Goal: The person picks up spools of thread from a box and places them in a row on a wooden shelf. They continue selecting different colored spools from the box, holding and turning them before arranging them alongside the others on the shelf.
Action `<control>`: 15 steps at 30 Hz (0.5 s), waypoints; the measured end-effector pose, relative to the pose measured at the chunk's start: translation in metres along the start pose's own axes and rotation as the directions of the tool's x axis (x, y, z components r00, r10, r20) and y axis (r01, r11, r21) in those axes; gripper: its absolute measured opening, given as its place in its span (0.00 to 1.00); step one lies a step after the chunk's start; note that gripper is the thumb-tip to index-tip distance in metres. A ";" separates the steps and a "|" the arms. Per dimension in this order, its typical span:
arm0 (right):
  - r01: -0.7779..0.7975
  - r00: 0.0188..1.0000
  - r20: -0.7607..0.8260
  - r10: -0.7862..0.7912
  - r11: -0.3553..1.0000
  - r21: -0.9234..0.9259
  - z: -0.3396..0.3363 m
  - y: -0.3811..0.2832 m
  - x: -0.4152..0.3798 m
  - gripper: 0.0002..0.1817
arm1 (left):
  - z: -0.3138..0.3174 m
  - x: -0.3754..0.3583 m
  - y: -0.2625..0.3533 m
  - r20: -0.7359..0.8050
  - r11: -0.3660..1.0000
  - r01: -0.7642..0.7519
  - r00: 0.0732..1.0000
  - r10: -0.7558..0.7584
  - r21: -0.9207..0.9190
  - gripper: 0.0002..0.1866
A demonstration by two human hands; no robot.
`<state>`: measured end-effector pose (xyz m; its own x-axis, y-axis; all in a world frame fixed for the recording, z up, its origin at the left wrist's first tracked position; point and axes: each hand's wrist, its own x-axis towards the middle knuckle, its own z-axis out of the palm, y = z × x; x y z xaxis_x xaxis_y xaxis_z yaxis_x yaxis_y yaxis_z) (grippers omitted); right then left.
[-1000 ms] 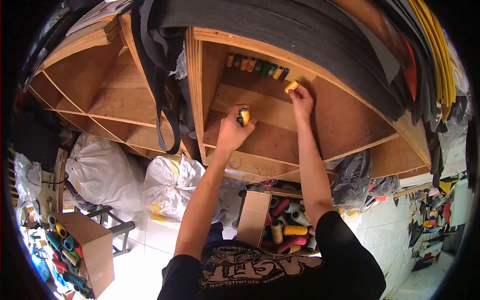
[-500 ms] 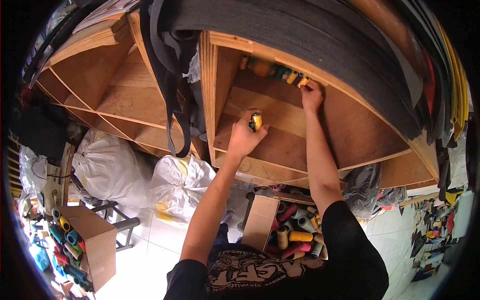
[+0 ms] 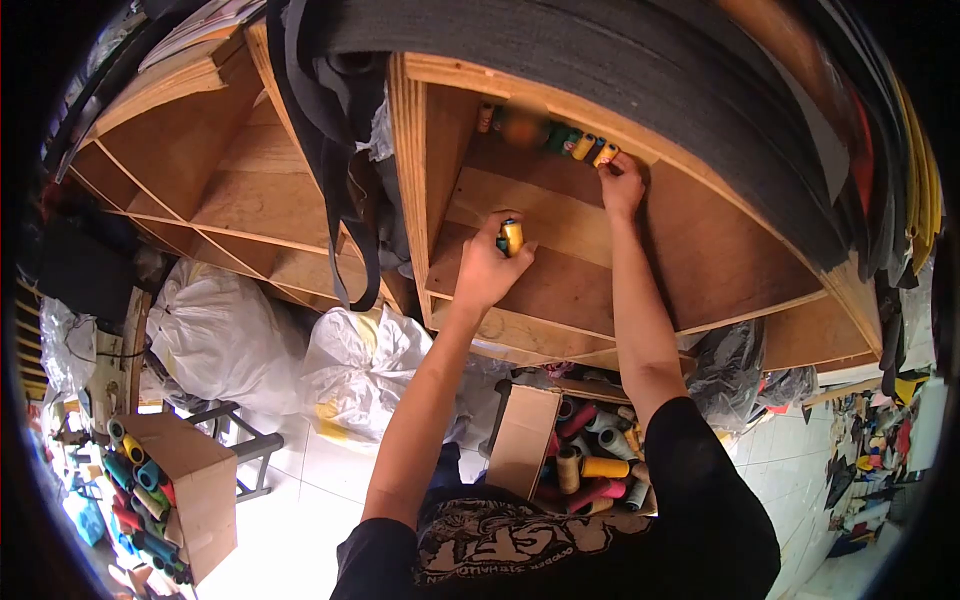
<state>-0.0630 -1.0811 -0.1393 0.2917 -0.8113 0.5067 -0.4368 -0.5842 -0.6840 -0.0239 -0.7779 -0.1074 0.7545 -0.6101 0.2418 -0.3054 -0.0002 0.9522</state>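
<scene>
Head view: the right hand (image 3: pixel 623 187) pinched a yellow spool (image 3: pixel 606 155) at the right end of the far row (image 3: pixel 583 147), where a nudge could have toppled others; the nearer left hand (image 3: pixel 489 271) held two crowded spools (image 3: pixel 514 238), risking a drop.

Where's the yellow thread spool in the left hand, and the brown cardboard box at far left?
Yellow thread spool (image 3: pixel 513 238): head view, on its wound thread.
Brown cardboard box (image 3: pixel 208 495): head view, on its outer side wall.
</scene>
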 end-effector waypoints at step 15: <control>-0.232 0.642 0.753 -0.148 0.898 0.374 -0.085 -0.117 -0.140 0.17 | 0.001 0.001 0.001 0.089 0.998 -0.063 0.994 0.063 0.007 0.49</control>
<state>-0.1257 -0.8973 -0.0858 0.8921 -0.4508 0.0313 -0.1418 -0.3449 -0.9279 -0.0242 -0.7787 -0.1066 0.6795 -0.6767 0.2834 -0.3567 0.0328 0.9336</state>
